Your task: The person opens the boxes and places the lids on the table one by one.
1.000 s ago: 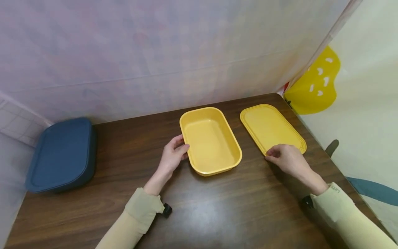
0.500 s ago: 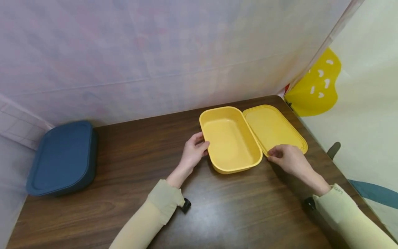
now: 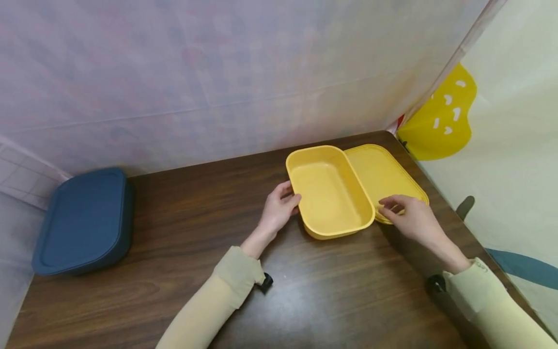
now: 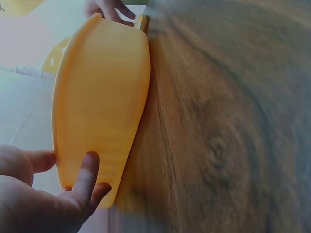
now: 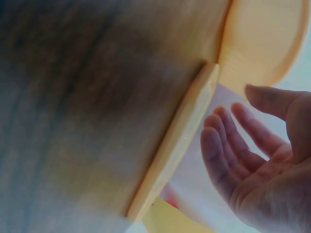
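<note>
A yellow rectangular food container, without a lid on it, stands on the dark wood table. My left hand holds it by the left wall; in the left wrist view the fingers lie along the outside and the thumb is at the rim. A flat yellow lid lies right of the container, its left edge hidden behind the container's wall. Over the lid's near end hovers my right hand, thumb and fingers apart, with nothing between them, as the right wrist view also shows.
A dark blue lidded container stands at the table's far left. A pale curtain hangs along the back edge. Beyond the right edge, light fabric carries a yellow printed shape. Bare wood tabletop lies between the two containers.
My left hand has slid the yellow container right, up against the lid. My right hand, earlier pinching the lid's near corner, has let go and risen slightly with the fingers spread.
</note>
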Demonstrator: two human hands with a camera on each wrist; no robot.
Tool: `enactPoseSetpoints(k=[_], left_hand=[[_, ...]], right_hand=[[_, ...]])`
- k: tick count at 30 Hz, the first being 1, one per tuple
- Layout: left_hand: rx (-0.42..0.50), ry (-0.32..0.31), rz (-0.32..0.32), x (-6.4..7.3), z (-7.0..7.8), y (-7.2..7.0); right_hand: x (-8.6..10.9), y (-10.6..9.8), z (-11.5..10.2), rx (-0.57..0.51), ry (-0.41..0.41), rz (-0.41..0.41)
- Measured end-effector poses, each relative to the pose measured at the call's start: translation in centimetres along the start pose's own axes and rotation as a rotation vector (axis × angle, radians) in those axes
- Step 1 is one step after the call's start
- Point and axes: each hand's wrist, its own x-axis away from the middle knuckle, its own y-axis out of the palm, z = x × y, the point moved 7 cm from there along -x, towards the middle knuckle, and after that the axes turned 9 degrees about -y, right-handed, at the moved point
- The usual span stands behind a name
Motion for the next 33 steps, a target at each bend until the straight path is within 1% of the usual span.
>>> enactPoseSetpoints(k=[2,5,6,9,13,15,19,23,25,28,30,33], left_hand=[[-0.02,0.004,-0.001,0.0,0.0,-0.1],[-0.089,0.027,0.007,0.1,0.2,-0.5],[-0.123,0.042,0.01,0.2,0.4,-0.7],[-0.262,0.095,0.04,0.7,1.0,-1.5],[-0.417,0.165,0.084,1.9,1.9,-3.0],[-0.452,0.188,0.09,2.6,2.2,-3.9],[-0.501,0.228,0.095,4.2,2.7,-6.2],[-0.582,0.276,0.129,6.2,3.1,-9.3],[-0.625,0.293,0.162,7.3,3.3,-10.9],[-0.674,0.302,0.218,8.9,3.3,-13.3],[-0.698,0.31,0.255,10.0,3.4,-14.8],[-0.723,0.344,0.317,11.5,3.6,-17.0]], right_hand=[[0.1,-0.7,-0.4,-0.001,-0.001,0.053],[0.2,-1.5,-1.0,-0.024,0.02,0.114],[0.3,-1.8,-1.2,-0.032,0.028,0.131],[0.0,-2.1,-2.3,-0.06,0.029,0.166],[-0.5,-2.1,-4.7,-0.094,-0.044,0.211],[-0.9,-2.0,-6.3,-0.104,-0.095,0.23],[-1.6,-1.4,-9.7,-0.114,-0.173,0.255],[-2.3,0.0,-13.0,-0.144,-0.219,0.231],[-2.7,0.8,-14.6,-0.162,-0.238,0.208],[-3.3,2.0,-17.1,-0.181,-0.274,0.173],[-3.6,2.7,-18.9,-0.192,-0.306,0.161],[-4.0,3.9,-21.3,-0.202,-0.356,0.148]])
